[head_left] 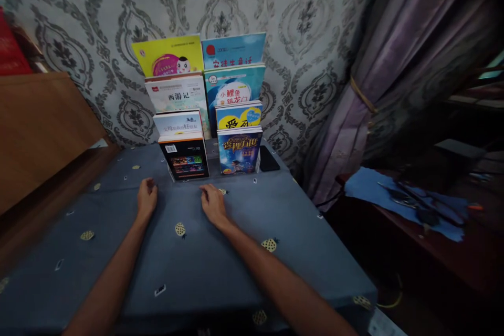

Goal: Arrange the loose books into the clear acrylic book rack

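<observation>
My left hand (147, 197) rests on the blue-grey tablecloth (118, 262), its fingers loosely bent and apart, with no object seen in it. My right hand (213, 203) lies on the cloth too, fingers loosely parted and pointing left, and holds nothing visible. Ahead of both hands, two columns of upright books stand in stepped rows. The left column's front book (185, 158) is black; behind it stand pale ones, a white book (179, 94) and a yellow book (169, 52). The right column's front book (240, 152) is dark blue, with yellow-blue, teal and blue books behind. Neither hand touches them.
A black phone-like slab (269, 159) lies right of the books. A patterned wall rises behind, with a tied purple curtain (346, 100) at right. A wooden panel (43, 131) borders the left. Glasses and a blue cloth (366, 189) lie on a dark red surface at right.
</observation>
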`<state>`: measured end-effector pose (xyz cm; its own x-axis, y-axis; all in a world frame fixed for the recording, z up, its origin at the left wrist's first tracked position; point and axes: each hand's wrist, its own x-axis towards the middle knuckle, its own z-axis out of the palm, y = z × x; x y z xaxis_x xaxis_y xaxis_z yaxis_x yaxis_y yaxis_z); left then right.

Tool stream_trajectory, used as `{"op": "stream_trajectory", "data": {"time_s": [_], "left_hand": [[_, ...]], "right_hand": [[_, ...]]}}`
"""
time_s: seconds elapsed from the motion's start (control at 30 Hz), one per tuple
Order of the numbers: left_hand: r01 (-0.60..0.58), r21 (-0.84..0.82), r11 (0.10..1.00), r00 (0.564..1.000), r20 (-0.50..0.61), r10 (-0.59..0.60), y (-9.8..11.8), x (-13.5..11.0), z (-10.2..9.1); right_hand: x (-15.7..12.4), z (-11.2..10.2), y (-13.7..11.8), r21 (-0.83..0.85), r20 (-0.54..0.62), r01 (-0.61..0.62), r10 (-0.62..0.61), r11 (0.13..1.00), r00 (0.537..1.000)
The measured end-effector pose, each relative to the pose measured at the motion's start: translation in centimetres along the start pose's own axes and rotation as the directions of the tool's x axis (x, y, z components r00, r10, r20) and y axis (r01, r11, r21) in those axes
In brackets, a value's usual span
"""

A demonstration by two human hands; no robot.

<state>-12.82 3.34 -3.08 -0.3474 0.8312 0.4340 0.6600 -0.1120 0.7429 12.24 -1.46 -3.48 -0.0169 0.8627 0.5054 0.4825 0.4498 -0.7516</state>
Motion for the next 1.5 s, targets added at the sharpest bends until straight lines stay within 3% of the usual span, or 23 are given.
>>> {"op": "stream_trajectory", "data": {"time_s": [0.2,0.47,0.57,0.7,0.8,0.93,1.1,1.23,1.5], "left_hand": [[-0.022,0.039,0.999,0.997,0.073,0.019,0.2,-0.5,-0.1],[-0.011,0.009,1.000,0.998,0.061,0.011,1.0,-0.7,-0.7],[-0.019,-0.005,1.000,0.998,0.058,0.019,1.0,-0.8,-0.7],[-0.018,-0.060,0.998,0.999,0.049,0.021,1.2,-0.9,-0.5],[-0.032,-0.148,0.989,0.999,-0.015,0.030,2.5,-0.2,-0.3],[-0.110,-0.320,0.941,0.991,-0.106,0.079,5.6,2.6,-0.3],[-0.224,-0.480,0.848,0.975,-0.120,0.190,9.2,5.6,0.4],[-0.277,-0.513,0.812,0.956,-0.063,0.287,10.6,5.3,1.8],[-0.256,-0.520,0.815,0.959,-0.030,0.282,11.9,5.5,2.6]], "right_hand": [[-0.1,0.2,0.5,-0.003,-0.028,-0.011,0.011,1.000,1.000],[-0.1,0.1,0.4,0.026,-0.059,0.009,-0.008,1.000,0.998],[0.1,-0.4,-0.1,0.063,-0.129,0.076,-0.067,0.995,0.989],[1.8,-1.4,-1.6,0.057,-0.279,0.211,-0.187,0.976,0.942],[4.3,-1.8,-2.5,0.052,-0.327,0.216,-0.187,0.975,0.926],[7.8,-1.5,-2.5,0.118,-0.360,0.135,-0.084,0.984,0.929],[10.0,-0.8,-2.1,0.200,-0.353,0.040,0.034,0.979,0.935],[10.7,-0.4,-2.5,0.244,-0.333,0.002,0.082,0.970,0.939],[12.1,-0.3,-4.4,0.172,-0.337,0.004,0.055,0.985,0.940]]}}
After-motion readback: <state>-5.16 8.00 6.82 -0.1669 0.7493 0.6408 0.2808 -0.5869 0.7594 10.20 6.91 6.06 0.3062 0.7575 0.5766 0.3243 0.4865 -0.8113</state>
